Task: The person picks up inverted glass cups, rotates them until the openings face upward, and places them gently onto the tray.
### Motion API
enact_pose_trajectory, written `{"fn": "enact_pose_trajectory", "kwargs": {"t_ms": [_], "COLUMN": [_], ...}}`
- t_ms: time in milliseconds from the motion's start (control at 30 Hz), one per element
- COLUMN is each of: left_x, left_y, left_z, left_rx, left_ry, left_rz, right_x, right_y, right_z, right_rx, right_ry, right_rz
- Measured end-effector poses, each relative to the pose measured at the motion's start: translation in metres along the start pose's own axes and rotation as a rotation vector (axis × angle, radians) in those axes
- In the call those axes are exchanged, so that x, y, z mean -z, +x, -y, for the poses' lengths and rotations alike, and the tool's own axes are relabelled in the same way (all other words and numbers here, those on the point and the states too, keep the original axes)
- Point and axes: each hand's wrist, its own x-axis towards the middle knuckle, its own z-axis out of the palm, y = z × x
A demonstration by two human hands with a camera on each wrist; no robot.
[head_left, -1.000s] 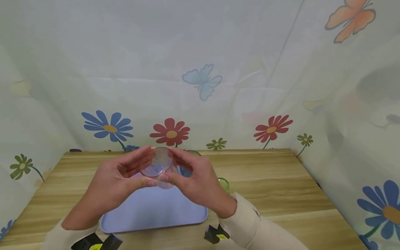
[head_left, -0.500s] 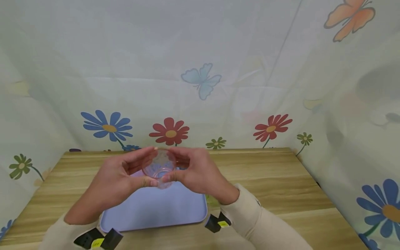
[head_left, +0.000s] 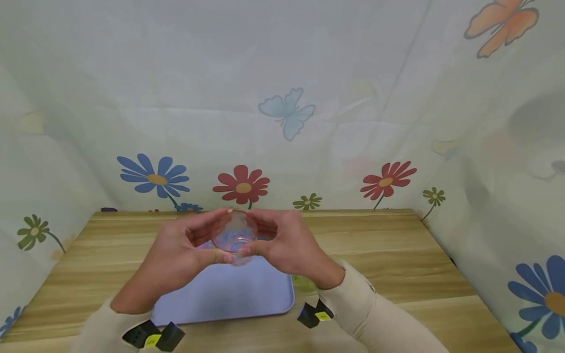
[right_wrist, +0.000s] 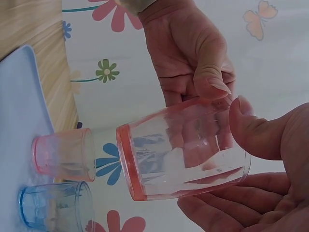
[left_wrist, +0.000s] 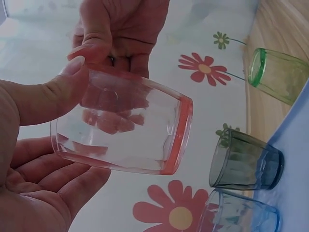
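Note:
A clear cup with a reddish-pink tint and a thicker red base is held in both hands above the blue-lilac tray. My left hand grips its left side, thumb in front and fingers behind. On the opposite side my right hand holds it the same way, the two thumbs close together near the rim. In the head view the cup's mouth tilts toward the camera. Both wrist views show its clear wall, with nothing seen inside.
On the tray stand a dark grey-green cup, a blue cup and a pink cup. A green cup stands on the wooden table right of the tray. A flowered cloth hangs behind.
The cup has turned slightly in the hands, so its base now shows through the mouth. My right hand shifted and now covers the blue cup and most of the green one.

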Motion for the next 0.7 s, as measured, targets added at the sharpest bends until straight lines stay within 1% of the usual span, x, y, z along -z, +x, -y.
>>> {"fn": "enact_pose_trajectory", "kwargs": {"t_ms": [133, 200, 267, 433, 700], "left_x": [-0.007, -0.012, -0.016, -0.025, -0.036], "left_y": [0.004, 0.006, 0.007, 0.008, 0.007], "left_z": [0.006, 0.008, 0.009, 0.011, 0.016], "left_rx": [-0.042, -0.047, -0.028, 0.047, 0.081], "left_ry": [-0.037, -0.055, -0.07, -0.085, -0.111], "left_rz": [-0.007, -0.01, -0.006, 0.019, 0.041], "right_x": [0.003, 0.004, 0.006, 0.01, 0.012], "right_y": [-0.004, -0.006, -0.009, -0.014, -0.021], "right_z": [-0.004, -0.007, -0.009, -0.016, -0.024], "right_rx": [-0.024, -0.025, -0.027, -0.012, -0.013], "right_ry": [-0.013, -0.023, -0.041, -0.089, -0.104], "right_rz": [-0.008, -0.013, -0.019, -0.027, -0.028]}}
